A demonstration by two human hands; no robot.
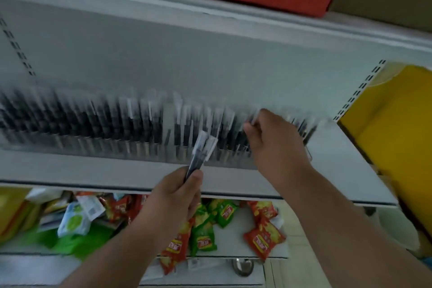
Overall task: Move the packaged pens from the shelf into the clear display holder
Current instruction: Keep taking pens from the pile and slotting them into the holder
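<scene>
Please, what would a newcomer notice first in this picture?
First, the long blurred row of packaged pens standing across the white shelf. In front, the left hand grips a few pens, and the right hand reaches into the row. Below lie red and green snack packets.

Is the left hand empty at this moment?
No, the left hand grips a few clear-wrapped black pens, their tops pointing up toward the white shelf.

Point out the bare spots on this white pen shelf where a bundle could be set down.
Bare white shelf shows right of the right hand, up to the yellow box. A bare front strip runs before the blurred row of packaged black pens. The row itself is crowded. The left hand holds packaged pens.
</scene>
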